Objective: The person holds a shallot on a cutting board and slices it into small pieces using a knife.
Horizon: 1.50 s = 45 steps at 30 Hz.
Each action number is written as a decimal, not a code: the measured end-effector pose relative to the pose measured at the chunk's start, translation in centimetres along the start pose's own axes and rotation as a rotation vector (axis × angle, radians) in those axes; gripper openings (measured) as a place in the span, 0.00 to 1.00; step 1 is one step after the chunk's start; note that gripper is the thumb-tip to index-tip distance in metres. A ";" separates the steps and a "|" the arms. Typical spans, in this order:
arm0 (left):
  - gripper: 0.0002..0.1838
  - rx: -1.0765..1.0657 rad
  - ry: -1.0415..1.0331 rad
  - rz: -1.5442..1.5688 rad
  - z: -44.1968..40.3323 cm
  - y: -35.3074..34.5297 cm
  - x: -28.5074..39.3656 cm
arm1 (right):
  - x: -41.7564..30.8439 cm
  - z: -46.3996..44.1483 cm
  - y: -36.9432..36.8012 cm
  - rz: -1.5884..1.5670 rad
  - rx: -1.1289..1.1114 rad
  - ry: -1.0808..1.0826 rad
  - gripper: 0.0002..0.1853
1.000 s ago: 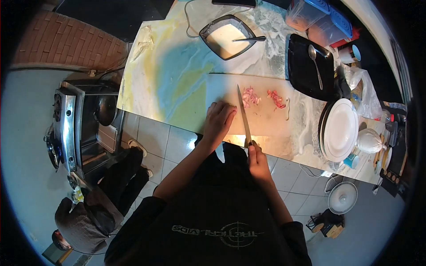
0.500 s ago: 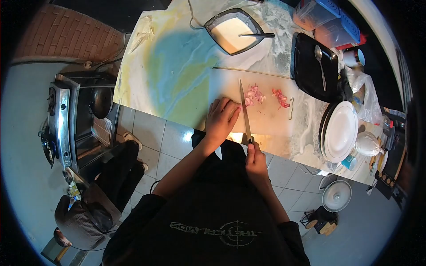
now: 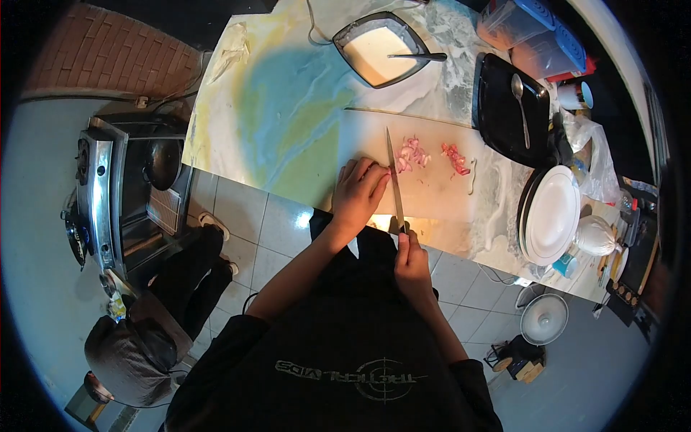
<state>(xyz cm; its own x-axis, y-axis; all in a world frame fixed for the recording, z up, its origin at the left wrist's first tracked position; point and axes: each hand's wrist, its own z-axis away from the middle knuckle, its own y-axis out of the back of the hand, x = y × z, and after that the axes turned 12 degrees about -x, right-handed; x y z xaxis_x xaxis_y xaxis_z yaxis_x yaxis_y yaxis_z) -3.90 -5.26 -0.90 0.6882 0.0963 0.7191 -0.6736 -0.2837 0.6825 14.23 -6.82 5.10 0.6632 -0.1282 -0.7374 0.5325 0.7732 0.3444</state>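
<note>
My right hand [image 3: 412,265] is closed round the handle of a long knife [image 3: 396,180], its blade pointing away from me over the cutting board [image 3: 432,198]. Beside the blade, on its left, my left hand [image 3: 358,189] rests on the board with bent fingers pressed together; what they hold is mostly hidden under them. Sliced pink shallots [image 3: 412,154] lie just right of the blade. Farther right is a small heap of chopped red pieces [image 3: 454,159], with a thin pale strip [image 3: 472,176] beside it.
A black bowl [image 3: 413,70] of pale batter with a utensil stands behind the board. Right are a black tray [image 3: 497,108] with a spoon, stacked plates [image 3: 552,216], a cup [image 3: 574,96] and plastic containers [image 3: 533,50]. Another person [image 3: 137,353] is lower left, near a stove [image 3: 97,194].
The view has shifted, moving the board and bowl slightly in frame. The knife's handle has moved slightly left since half a second ago; my left hand stays beside the blade.
</note>
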 end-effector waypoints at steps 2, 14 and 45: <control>0.06 0.028 -0.023 0.008 0.0 0.0 0.0 | 0.0 0.0 -0.3 -0.001 0.017 0.008 0.19; 0.06 0.025 -0.002 -0.022 -0.2 0.0 0.2 | 0.9 -0.3 -0.6 0.067 0.109 0.114 0.15; 0.04 0.028 0.002 0.041 -0.1 -0.1 0.0 | 0.8 -0.8 -0.7 0.117 0.138 0.166 0.20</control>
<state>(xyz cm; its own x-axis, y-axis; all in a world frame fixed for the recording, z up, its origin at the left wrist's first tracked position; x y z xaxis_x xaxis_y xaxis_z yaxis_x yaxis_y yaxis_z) -3.87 -5.11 -0.95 0.6593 0.0862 0.7469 -0.6935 -0.3140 0.6484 13.97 -7.01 3.77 0.6348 0.0702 -0.7695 0.5315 0.6831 0.5008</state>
